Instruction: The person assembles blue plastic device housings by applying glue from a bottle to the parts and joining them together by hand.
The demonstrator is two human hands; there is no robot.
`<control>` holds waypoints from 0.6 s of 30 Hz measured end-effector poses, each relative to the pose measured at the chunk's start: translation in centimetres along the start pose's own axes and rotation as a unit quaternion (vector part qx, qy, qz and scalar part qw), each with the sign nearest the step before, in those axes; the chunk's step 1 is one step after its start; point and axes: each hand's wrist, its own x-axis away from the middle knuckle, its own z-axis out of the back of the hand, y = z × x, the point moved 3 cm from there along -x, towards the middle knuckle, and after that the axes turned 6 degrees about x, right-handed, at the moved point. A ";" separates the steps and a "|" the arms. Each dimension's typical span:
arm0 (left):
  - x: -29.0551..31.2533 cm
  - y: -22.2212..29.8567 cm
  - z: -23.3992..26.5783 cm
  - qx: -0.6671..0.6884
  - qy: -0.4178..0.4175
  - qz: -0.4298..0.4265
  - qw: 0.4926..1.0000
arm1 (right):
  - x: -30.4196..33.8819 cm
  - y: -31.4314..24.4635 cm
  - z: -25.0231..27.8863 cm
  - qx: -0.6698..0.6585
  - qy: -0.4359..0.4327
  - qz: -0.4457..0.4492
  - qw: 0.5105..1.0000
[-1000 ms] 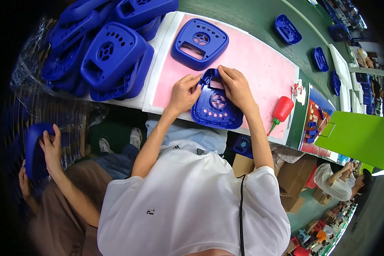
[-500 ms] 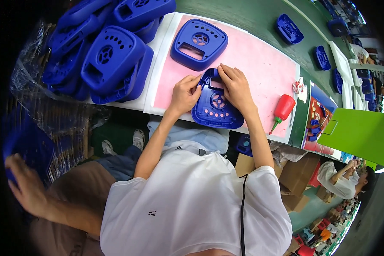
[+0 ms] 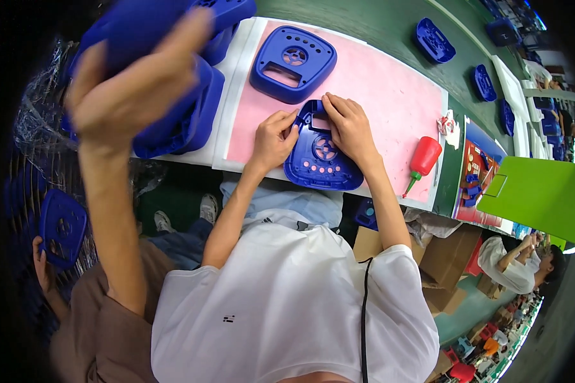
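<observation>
Rising at far left, a co-worker's hand [image 3: 131, 96] now lifts a blue shell [image 3: 147, 25] to the stack, up from knee level. Left hand [image 3: 273, 137] and right hand [image 3: 350, 127] unchanged: fingers pinching the blue panel [image 3: 319, 159] on the pink mat [image 3: 390, 96]; fitting continues.

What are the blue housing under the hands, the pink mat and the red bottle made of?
Blue housing: looks like moulded rigid plastic, semi-gloss, with uniform colour and formed holes and ribs. Pink mat: matte, flat sheet, likely foam or paper; can't tell which. Red bottle: smooth plastic, probably a squeeze type, tapering to a thin nozzle.
</observation>
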 end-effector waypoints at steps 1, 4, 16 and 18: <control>0.0 -0.1 0.0 -0.006 -0.001 -0.004 1.000 | 0.1 -0.1 0.0 0.003 -0.007 -0.006 1.000; 0.0 -0.1 0.0 -0.008 -0.005 -0.014 1.000 | 0.1 -0.5 0.1 -0.005 -0.004 -0.009 1.000; -0.3 -1.1 0.0 -0.059 -0.012 -0.095 0.994 | 0.2 -0.3 -0.6 0.068 -0.024 0.017 0.997; -0.3 -1.3 0.0 -0.068 -0.001 -0.121 0.990 | -0.1 -0.1 -0.5 0.065 -0.021 0.024 0.997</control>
